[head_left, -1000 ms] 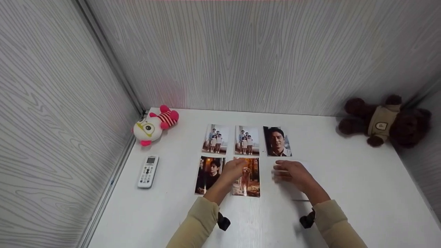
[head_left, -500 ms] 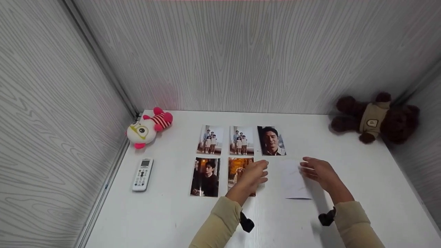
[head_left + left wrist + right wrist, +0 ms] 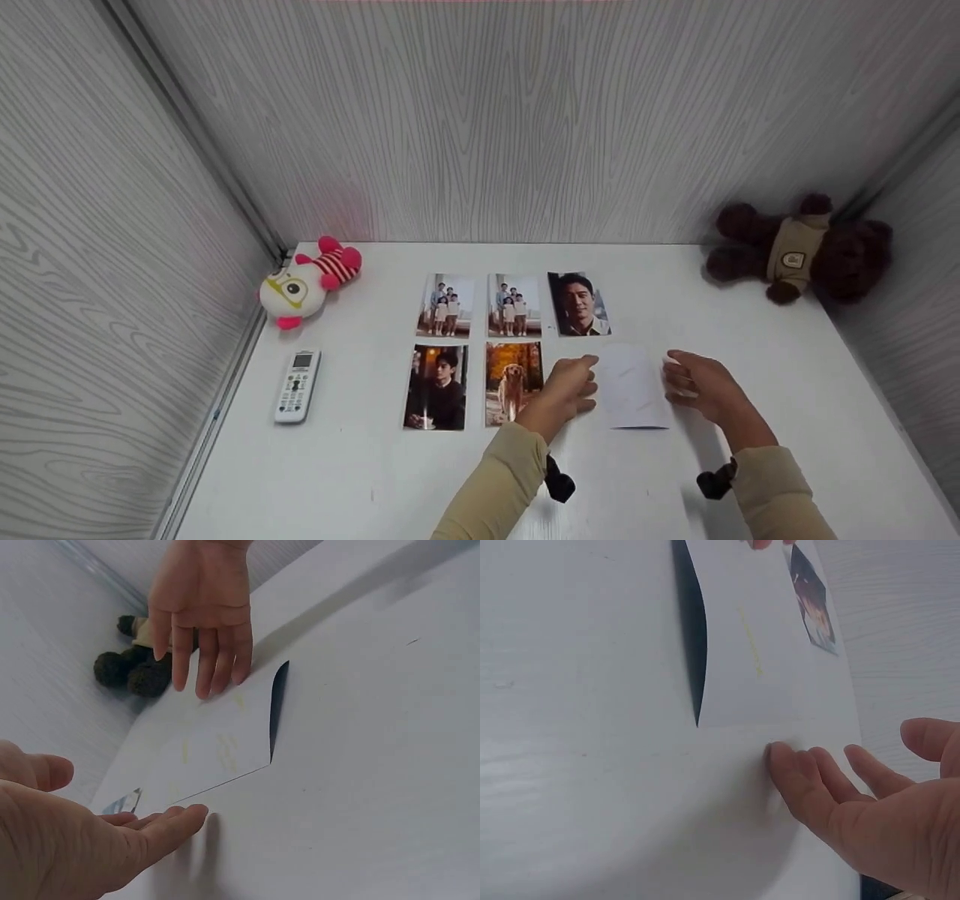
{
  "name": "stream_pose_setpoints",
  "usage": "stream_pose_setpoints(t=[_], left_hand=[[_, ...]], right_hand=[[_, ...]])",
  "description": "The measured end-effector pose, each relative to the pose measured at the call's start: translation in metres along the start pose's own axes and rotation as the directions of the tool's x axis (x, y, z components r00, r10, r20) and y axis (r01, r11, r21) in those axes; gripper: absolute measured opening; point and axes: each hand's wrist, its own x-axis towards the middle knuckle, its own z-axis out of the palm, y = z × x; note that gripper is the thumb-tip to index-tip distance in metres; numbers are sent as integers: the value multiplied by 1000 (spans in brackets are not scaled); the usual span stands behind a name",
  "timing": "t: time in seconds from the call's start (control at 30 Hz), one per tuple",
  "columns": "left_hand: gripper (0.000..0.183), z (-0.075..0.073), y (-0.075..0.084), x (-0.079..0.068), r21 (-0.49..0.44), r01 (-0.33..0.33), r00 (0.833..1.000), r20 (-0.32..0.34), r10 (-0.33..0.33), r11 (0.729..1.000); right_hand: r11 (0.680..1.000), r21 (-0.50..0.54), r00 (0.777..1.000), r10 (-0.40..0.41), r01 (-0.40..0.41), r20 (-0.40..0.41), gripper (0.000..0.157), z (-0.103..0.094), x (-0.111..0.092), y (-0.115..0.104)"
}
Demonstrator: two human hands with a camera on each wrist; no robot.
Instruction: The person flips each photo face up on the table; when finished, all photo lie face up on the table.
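Between my two hands a photo lies face down on the white table, its blank white back (image 3: 634,386) turned up and its near edge bowed a little off the surface. My left hand (image 3: 568,390) is at its left edge, fingers loosely bent and holding nothing. On the other side, my right hand (image 3: 705,386) stands just off the right edge, with its fingers relaxed and slightly spread. In the left wrist view, faint yellow marks show on the photo's back (image 3: 217,735). The dog photo (image 3: 513,382) lies face up beside my left hand, which overlaps its corner.
Two family photos (image 3: 445,306) and a man's portrait photo (image 3: 579,304) form the back row. A photo of a seated person (image 3: 436,388) lies front left. Further left are a white remote control (image 3: 298,386) and a pink-and-white plush toy (image 3: 307,285). A brown teddy bear (image 3: 802,251) lies back right.
My right hand has moved right off the face-down photo, uncovering it. The left hand has moved right from over the dog photo to the face-down photo's left edge. The head view has shifted slightly.
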Motion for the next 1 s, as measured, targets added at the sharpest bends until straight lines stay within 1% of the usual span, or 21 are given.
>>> stream_pose_setpoints(t=[0.1, 0.13, 0.2, 0.23, 0.3, 0.4, 0.47, 0.53, 0.6, 0.67, 0.73, 0.83, 0.87, 0.97, 1.0], left_hand=[[15, 4, 0, 0, -23, 5, 1000, -5, -5, 1000], [16, 4, 0, 0, -34, 6, 1000, -2, -6, 999], [23, 5, -1, 0, -60, 11, 1000, 3, -11, 998], [22, 6, -2, 1, -63, 14, 1000, -5, -14, 998], [13, 6, -3, 1, -41, 17, 999, -31, -18, 999], [14, 6, -4, 4, -10, 22, 998, -59, -22, 1000], [14, 6, -5, 4, 28, 17, 998, -56, -16, 999], [25, 6, -7, 4, 64, 1, 999, -47, 2, 998], [31, 5, -8, 2, 111, -24, 999, -43, 28, 994], [30, 5, -10, 1, 159, -35, 998, -54, 44, 987], [27, 6, -10, 0, 161, -44, 997, -62, 55, 986], [11, 7, -8, -2, 159, -52, 996, -59, 62, 986], [12, 7, -7, -3, 161, -52, 996, -62, 62, 986], [32, 6, -3, -5, 183, -52, 995, -73, 66, 982], [33, 5, -1, -6, 190, -53, 995, -73, 67, 980]], right_hand=[[1000, 6, 1000, -6, 6, 7, 65, 6, -1, 1], [1000, 1, 1000, -9, 9, 9, 66, 7, -1, 1], [1000, 9, 1000, -10, 10, 5, 66, 9, -2, 1], [1000, 17, 1000, -7, 7, 5, 67, 10, -2, 1], [1000, 26, 1000, -1, 0, 9, 67, 11, -2, 1], [999, 42, 1000, 5, -6, 19, 68, 12, -2, 1], [999, 44, 1000, 8, -9, 19, 68, 12, -2, 1], [999, 39, 1000, 8, -9, 20, 68, 12, -2, 2], [1000, 24, 1000, 9, -10, 20, 68, 13, -1, 3], [1000, -1, 1000, 7, -7, 17, 66, 13, -1, 4], [999, -33, 1000, -3, 3, 12, 64, 14, 0, 4], [996, -86, 1000, -25, 24, -4, 60, 14, 0, 4], [994, -102, 999, -32, 31, -11, 58, 14, 0, 4], [990, -130, 999, -48, 45, -20, 58, 16, -1, 3], [989, -136, 998, -53, 50, -22, 59, 16, -1, 3]])
